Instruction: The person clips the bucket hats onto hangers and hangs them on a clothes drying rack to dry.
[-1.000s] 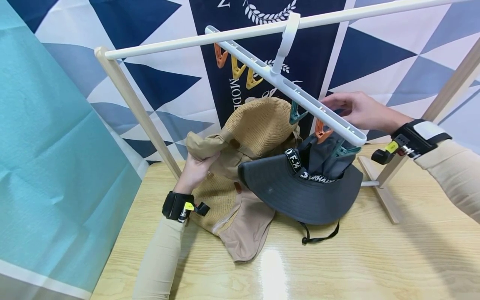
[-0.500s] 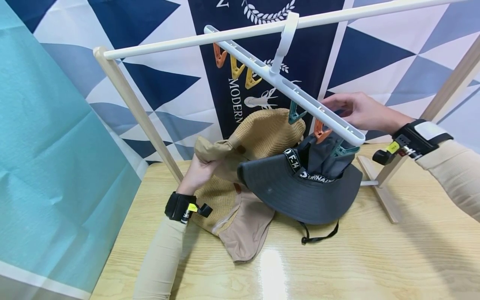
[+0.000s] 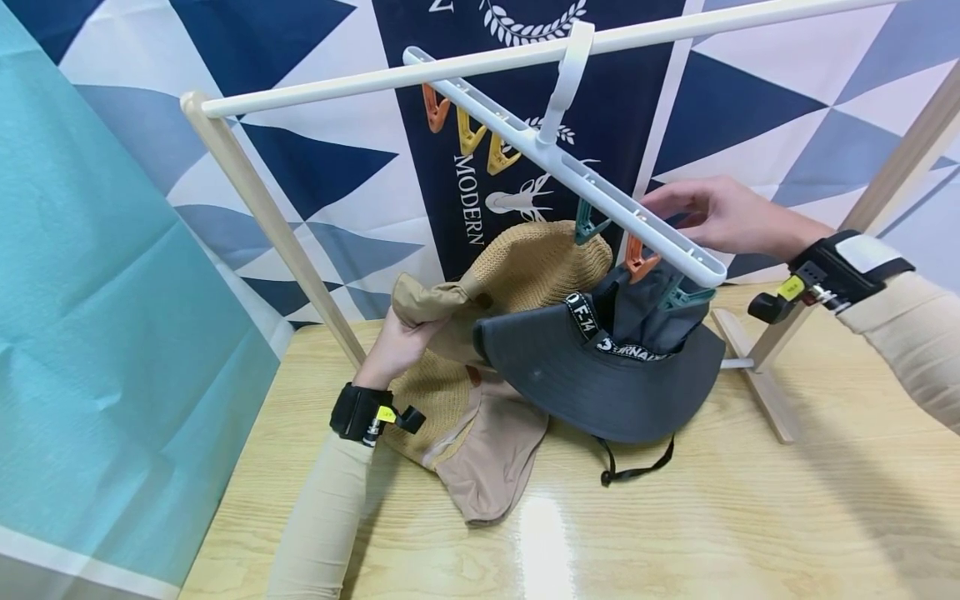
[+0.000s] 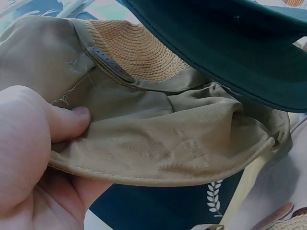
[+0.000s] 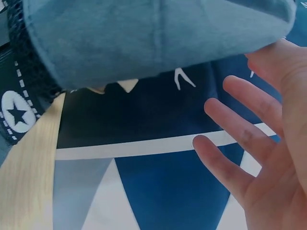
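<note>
My left hand (image 3: 397, 346) pinches the tan cloth brim of a straw sun hat (image 3: 536, 262). In the left wrist view the thumb lies on top of that brim (image 4: 158, 153), fingers beneath. A dark grey wide-brimmed bucket hat (image 3: 600, 375) hangs from the white clip hanger (image 3: 551, 158), overlapping the straw hat. Orange (image 3: 640, 260) and teal (image 3: 684, 296) clips sit at its crown. My right hand (image 3: 720, 217) is behind the hanger's near end. In the right wrist view its fingers are spread, and one reaches the hat's cloth edge (image 5: 158, 52).
A second straw-and-cloth hat (image 3: 491, 458) lies on the wooden table (image 3: 637, 542). The hanger hooks over a white rail (image 3: 465, 60) on a wooden stand (image 3: 270, 225). Several orange and yellow clips (image 3: 468, 133) hang at its far end. A patterned cloth backs everything.
My left hand has shifted slightly right, and the straw hat's crown has sunk lower behind the grey hat. My right hand stays almost where it was.
</note>
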### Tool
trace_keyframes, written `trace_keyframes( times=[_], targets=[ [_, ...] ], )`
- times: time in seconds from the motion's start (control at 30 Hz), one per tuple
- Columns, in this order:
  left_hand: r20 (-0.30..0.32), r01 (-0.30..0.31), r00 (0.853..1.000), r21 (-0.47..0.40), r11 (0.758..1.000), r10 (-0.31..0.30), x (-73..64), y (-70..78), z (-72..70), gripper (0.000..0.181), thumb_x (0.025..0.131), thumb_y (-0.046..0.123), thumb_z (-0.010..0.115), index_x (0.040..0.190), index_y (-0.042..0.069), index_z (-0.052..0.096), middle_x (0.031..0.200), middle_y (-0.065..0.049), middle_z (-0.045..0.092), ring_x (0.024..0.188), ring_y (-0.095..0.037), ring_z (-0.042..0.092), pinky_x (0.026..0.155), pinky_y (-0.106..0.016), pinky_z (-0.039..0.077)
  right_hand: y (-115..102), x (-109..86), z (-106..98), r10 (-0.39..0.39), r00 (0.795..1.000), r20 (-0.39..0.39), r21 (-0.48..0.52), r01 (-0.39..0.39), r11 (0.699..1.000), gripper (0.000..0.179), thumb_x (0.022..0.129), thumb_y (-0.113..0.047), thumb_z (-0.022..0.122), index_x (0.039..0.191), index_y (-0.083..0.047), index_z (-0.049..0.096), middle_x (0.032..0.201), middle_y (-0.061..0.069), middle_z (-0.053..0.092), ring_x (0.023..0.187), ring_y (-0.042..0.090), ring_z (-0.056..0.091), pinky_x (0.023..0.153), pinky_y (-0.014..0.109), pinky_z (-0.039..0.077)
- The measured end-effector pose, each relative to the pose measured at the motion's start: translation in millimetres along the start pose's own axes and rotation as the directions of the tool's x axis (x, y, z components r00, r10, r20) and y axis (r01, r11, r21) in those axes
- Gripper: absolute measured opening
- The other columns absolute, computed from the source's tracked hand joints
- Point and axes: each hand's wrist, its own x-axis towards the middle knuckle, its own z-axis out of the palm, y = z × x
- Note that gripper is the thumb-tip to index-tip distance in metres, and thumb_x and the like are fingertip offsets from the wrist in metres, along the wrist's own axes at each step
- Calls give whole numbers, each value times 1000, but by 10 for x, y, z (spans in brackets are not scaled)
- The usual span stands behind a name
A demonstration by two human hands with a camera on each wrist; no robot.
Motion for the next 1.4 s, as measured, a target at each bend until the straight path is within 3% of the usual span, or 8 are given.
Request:
trace_keyframes(
  times=[0.23, 0.47, 0.7, 0.9, 1.13, 1.4],
  targets=[
    [10, -20, 1000, 28, 999, 20, -13, -15, 15, 34, 103, -12, 65, 136, -19, 67, 144, -41, 68, 120, 10, 69, 122, -24, 53, -147, 64, -113, -7, 1000, 16, -108, 9, 994, 56, 95, 12, 81, 141, -19, 78, 128, -33, 72, 110, -15, 70, 89, 4, 57],
    [11, -27, 1000, 38, 999, 27, 2, -30, 28, 33, 104, -11, 65, 136, -18, 68, 145, -39, 68, 122, 9, 68, 124, -28, 52, -327, 120, -258, -86, 993, 79, -150, 98, 984, 49, 93, 13, 83, 139, -2, 76, 123, -31, 75, 107, -9, 75, 89, 6, 59],
    [14, -11, 1000, 36, 999, 11, 5, -27, 25, 33, 105, -9, 66, 136, -16, 70, 144, -37, 69, 122, 8, 69, 124, -27, 52, -451, 159, -347, -138, 983, 118, -189, 158, 969, 51, 90, 15, 85, 138, 1, 76, 125, -28, 77, 108, -7, 77, 91, 7, 60],
    [10, 23, 1000, 36, 999, -24, -2, -28, 36, 34, 106, -6, 67, 139, -13, 70, 147, -35, 70, 122, 9, 68, 124, -27, 52, -524, 168, -399, -124, 983, 135, -226, 152, 962, 52, 91, 12, 86, 139, -4, 77, 122, -26, 79, 110, -7, 75, 91, 6, 59],
    [0, 10, 1000, 31, 999, -10, -21, -51, 37, 33, 106, -6, 67, 137, -15, 70, 146, -35, 70, 123, 8, 68, 125, -28, 51, -601, 202, -400, -72, 980, 184, -206, 110, 972, 50, 92, 11, 85, 139, -3, 77, 120, -20, 82, 110, -3, 77, 92, 9, 61],
    [-18, 77, 997, 63, 995, -76, -48, -52, 27, 36, 107, -1, 69, 142, -9, 70, 150, -30, 70, 129, 1, 67, 131, -40, 49, -648, 232, -368, -36, 975, 217, -258, 93, 962, 57, 93, 4, 88, 147, -7, 73, 123, -31, 75, 113, -5, 72, 93, 8, 59]
  ],
)
